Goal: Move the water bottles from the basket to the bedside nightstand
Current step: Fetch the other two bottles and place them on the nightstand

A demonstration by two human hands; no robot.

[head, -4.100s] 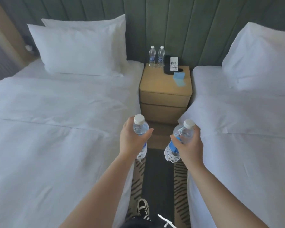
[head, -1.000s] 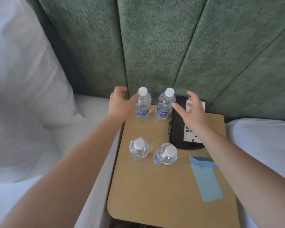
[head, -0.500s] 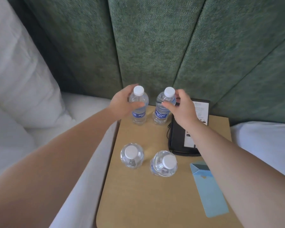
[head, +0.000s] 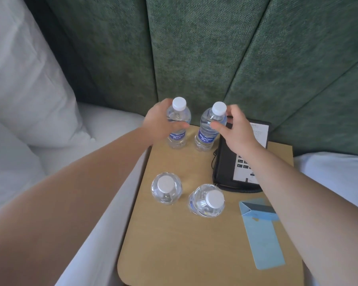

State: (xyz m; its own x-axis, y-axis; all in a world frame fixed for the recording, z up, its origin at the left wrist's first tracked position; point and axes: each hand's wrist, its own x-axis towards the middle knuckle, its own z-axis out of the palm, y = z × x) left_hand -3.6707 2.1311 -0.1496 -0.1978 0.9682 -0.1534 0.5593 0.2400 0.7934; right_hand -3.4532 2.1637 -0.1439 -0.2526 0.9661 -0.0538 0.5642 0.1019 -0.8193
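Head view: hands [head: 163, 122] [head: 237, 131] gripping two rear bottles [head: 177, 125] [head: 208, 131] near nightstand's [head: 174, 244] back edge.

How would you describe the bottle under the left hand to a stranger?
On the tan wooden nightstand, four clear plastic water bottles stand in two rows. It is the back-left bottle, nearest the white pillow; the left hand grips its shoulder.

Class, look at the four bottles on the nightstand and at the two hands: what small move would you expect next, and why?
Probably both hands ease the rear pair back and level. The left hand grips the back-left clear plastic water bottle, the right hand pinches the back-right clear plastic water bottle, which tilts. Both stand on the tan wooden nightstand, by the black telephone.
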